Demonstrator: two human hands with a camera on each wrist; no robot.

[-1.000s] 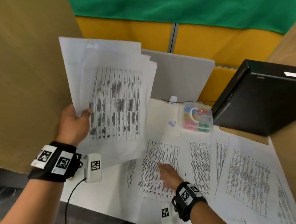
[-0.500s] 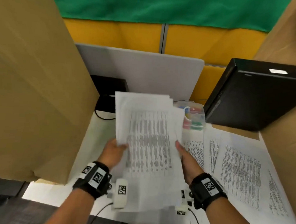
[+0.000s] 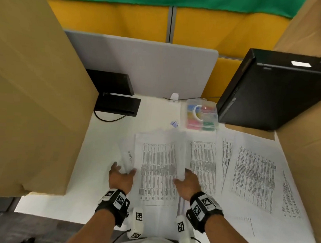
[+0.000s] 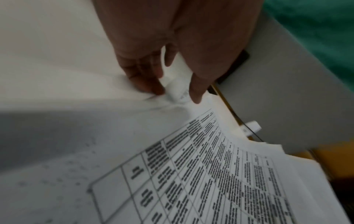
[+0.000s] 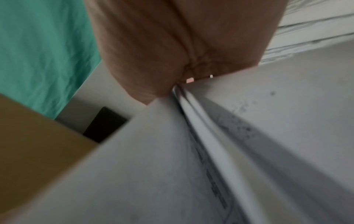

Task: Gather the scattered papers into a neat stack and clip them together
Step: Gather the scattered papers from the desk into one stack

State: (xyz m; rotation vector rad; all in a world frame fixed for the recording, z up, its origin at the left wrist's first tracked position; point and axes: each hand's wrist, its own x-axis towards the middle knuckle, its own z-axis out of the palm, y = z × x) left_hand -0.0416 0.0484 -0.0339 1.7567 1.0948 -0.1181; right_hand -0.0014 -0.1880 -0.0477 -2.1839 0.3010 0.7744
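Note:
A bundle of printed sheets [image 3: 159, 168] hangs low over the white desk [image 3: 108, 143], held by both hands at its side edges. My left hand [image 3: 120, 176] pinches the left edge between thumb and fingers; in the left wrist view the paper [image 4: 191, 174] crumples under the fingertips [image 4: 151, 84]. My right hand [image 3: 187, 184] grips the right edge, thumb on top; the right wrist view shows the sheet edges [image 5: 193, 121] running from the palm. Loose printed sheets [image 3: 252, 177] lie spread on the desk to the right. A small purple binder clip [image 3: 174, 124] lies behind the bundle.
A clear plastic box of coloured clips [image 3: 201, 114] stands at the back centre. A black computer case [image 3: 273, 89] is at the back right, a black monitor base [image 3: 118, 104] at the back left. Cardboard panels [image 3: 35, 91] wall both sides; a grey divider [image 3: 145, 66] closes the back.
The bundle came down from raised at the left to low over the desk. My right hand left the sheet on the desk and took the bundle's right edge.

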